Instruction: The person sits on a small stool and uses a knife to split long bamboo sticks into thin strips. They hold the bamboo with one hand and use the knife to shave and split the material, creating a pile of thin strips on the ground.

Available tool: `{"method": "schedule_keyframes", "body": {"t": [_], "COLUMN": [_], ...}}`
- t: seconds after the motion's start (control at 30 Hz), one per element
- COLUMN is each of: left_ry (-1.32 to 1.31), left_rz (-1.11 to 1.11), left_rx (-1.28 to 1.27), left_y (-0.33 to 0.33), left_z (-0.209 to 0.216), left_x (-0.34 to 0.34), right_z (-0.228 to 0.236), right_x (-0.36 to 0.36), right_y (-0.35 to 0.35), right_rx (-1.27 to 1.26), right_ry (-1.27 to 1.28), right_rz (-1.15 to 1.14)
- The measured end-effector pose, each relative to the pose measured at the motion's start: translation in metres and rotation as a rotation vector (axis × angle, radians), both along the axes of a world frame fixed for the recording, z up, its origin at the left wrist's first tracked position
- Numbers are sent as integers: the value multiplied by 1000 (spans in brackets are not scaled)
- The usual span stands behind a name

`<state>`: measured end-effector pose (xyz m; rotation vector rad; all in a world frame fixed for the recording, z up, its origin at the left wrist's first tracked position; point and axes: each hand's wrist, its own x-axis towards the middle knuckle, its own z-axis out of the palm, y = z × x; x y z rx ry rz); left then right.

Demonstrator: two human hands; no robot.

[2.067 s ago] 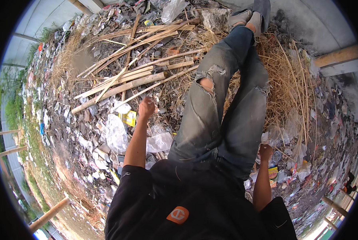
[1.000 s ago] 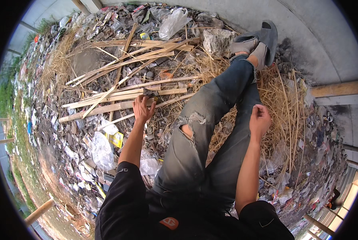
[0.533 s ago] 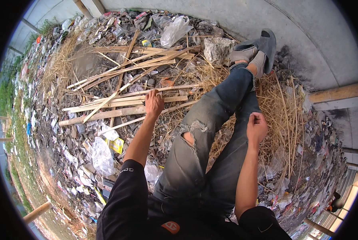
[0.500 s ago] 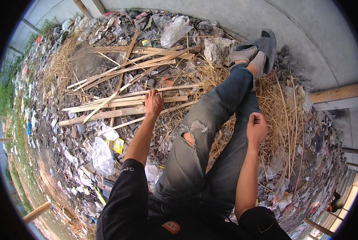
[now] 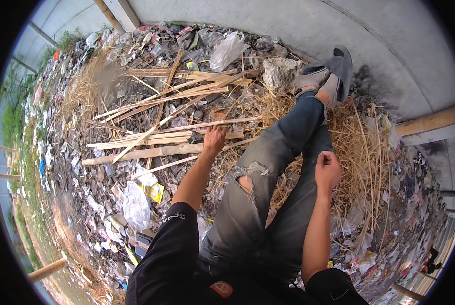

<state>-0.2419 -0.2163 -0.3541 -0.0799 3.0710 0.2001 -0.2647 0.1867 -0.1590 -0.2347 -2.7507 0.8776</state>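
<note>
My left hand (image 5: pixel 214 140) reaches over a loose pile of thin wooden strips (image 5: pixel 158 136), back of the hand up. Its fingers are bent downward and slightly apart at a short strip (image 5: pixel 234 135); the fingertips are partly hidden, and I see nothing held in them. A thicker wooden pole (image 5: pixel 151 152) lies just to the left of and below that hand. My right hand (image 5: pixel 328 172) is held above my crossed legs, fingers loosely curled in with nothing visible inside.
My outstretched legs (image 5: pixel 260 193) end in grey slippers (image 5: pixel 342 71) beside a pale rock (image 5: pixel 280 75) at a grey wall (image 5: pixel 390 56). Dry straw (image 5: pixel 362 152) lies under and beside my legs. Scattered litter, a clear plastic bag (image 5: pixel 136 206) and a whitish bag (image 5: pixel 228 51) surround the strips.
My left hand has shifted right along the strips, and its fingers have loosened from a more curled shape. My right hand stays nearly in place. The whole view has shifted slightly.
</note>
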Motion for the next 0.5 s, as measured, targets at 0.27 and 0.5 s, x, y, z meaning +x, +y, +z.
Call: {"method": "schedule_keyframes", "body": {"t": [0.27, 0.5], "left_ry": [-24, 367], "left_rz": [-22, -171], "left_rx": [-4, 111], "left_y": [-7, -25], "left_z": [-5, 57], "left_x": [10, -4], "right_z": [-5, -12], "right_x": [0, 3], "right_y": [3, 4], "right_rx": [-10, -27], "right_ry": [39, 61], "right_rz": [30, 39]}}
